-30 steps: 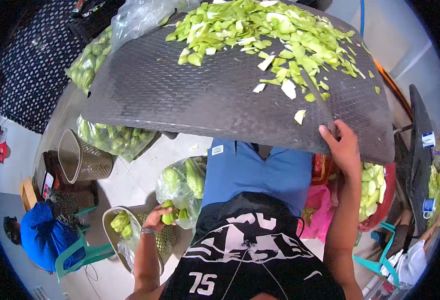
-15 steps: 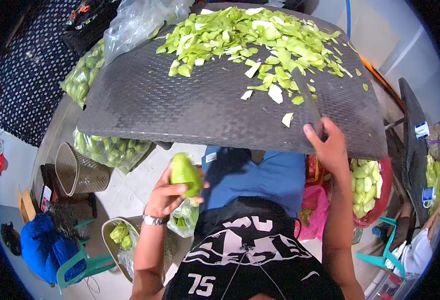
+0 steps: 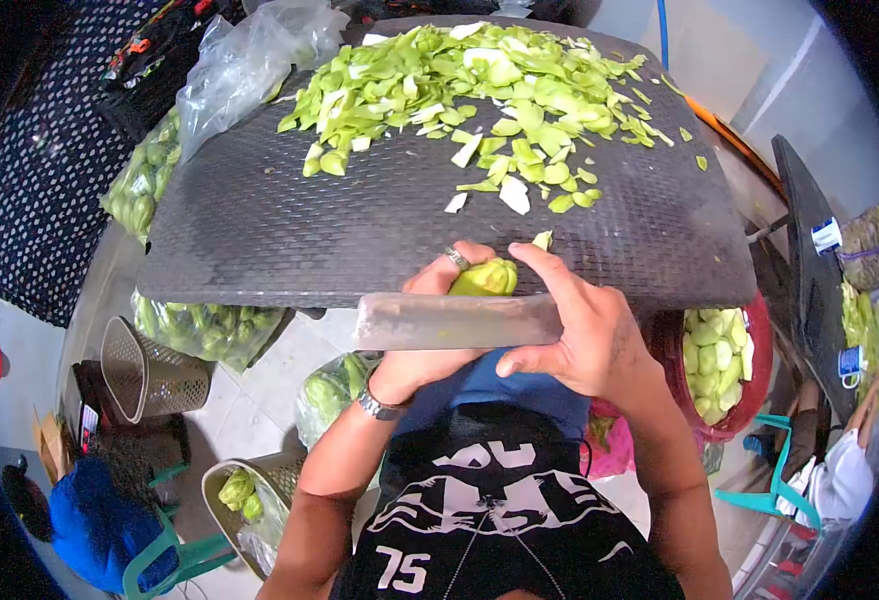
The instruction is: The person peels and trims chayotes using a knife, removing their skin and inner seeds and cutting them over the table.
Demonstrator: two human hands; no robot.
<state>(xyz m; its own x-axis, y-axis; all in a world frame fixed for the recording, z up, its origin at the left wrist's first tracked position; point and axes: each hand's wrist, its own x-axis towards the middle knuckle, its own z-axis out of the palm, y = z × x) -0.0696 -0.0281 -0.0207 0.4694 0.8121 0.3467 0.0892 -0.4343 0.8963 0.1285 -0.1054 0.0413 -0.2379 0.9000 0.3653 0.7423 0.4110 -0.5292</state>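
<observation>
A green chayote [image 3: 488, 278] is in my left hand [image 3: 422, 368], close to the table's near edge. My left fingers wrap round it, partly hidden behind the blade. My right hand [image 3: 600, 335] grips a wide-bladed knife [image 3: 440, 322], its handle hidden in the palm. The blade lies level, pointing left, in front of the chayote; whether it touches the skin I cannot tell. Beyond my hands, on the dark woven-pattern table [image 3: 290, 220], a pile of green peelings [image 3: 490, 75] is spread out, with loose pieces nearer me.
A red tub [image 3: 757, 385] of peeled chayotes [image 3: 715, 365] stands at my right. Bags of chayotes [image 3: 210, 330] lie beyond the table's left side. Two beige baskets [image 3: 155, 370] are on the left floor. A person in blue [image 3: 110, 525] is at lower left; another person's white clothing [image 3: 840, 470] shows at right.
The chayote has come up and right in my left hand to the table edge. The knife has swung from pointing away to lying level across it. My view has shifted slightly.
</observation>
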